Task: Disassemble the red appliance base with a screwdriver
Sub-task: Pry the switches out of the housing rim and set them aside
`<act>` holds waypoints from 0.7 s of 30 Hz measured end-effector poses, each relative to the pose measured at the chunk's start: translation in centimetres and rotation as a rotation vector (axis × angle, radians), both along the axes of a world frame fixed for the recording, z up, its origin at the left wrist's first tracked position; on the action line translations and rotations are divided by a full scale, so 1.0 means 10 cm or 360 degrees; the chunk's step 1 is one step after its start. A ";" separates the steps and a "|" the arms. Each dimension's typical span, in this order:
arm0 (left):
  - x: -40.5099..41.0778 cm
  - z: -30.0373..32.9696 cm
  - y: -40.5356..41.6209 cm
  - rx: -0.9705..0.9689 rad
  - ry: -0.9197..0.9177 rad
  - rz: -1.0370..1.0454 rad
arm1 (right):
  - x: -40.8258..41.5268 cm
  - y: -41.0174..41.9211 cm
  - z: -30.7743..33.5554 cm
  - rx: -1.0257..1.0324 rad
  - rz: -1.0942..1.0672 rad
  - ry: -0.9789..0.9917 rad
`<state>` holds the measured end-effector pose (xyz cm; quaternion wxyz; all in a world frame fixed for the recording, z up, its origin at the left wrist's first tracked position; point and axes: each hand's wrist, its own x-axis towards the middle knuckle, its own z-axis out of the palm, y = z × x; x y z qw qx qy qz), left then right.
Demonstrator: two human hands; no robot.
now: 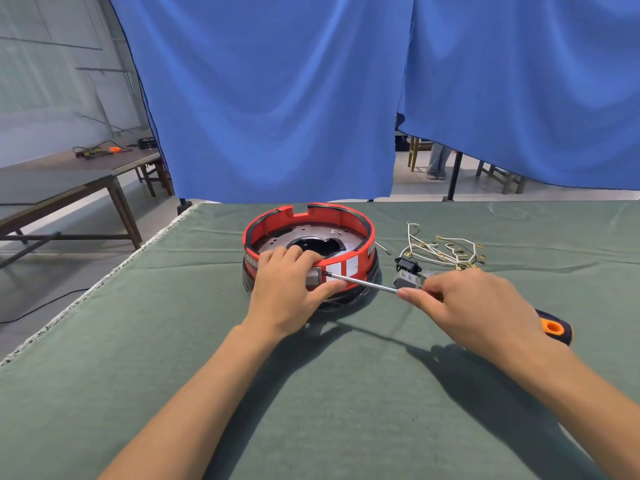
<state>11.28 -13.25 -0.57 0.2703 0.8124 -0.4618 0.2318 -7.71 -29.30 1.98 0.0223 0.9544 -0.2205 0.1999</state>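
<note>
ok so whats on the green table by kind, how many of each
red appliance base: 1
screwdriver: 1
black plug socket part: 1
bundle of loose white wires: 1
hands, left hand gripping the base, right hand holding the screwdriver: 2
total: 6

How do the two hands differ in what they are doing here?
The left hand grips the red appliance base at its near rim, fingers over the edge; the right hand holds the screwdriver, fingers on its shaft. The left touches the base; the right stays clear of it. Both are bare.
</note>
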 end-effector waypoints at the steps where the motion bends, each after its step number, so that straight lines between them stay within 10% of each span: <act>1: 0.00 0.00 0.00 -0.0035 0.0032 -0.0028 | 0.01 0.01 0.00 0.0004 -0.0006 0.0001; 21: -0.03 -0.01 -0.08 -0.0352 0.0228 -0.0066 | 0.74 -0.79 0.01 -0.0556 0.0643 0.0014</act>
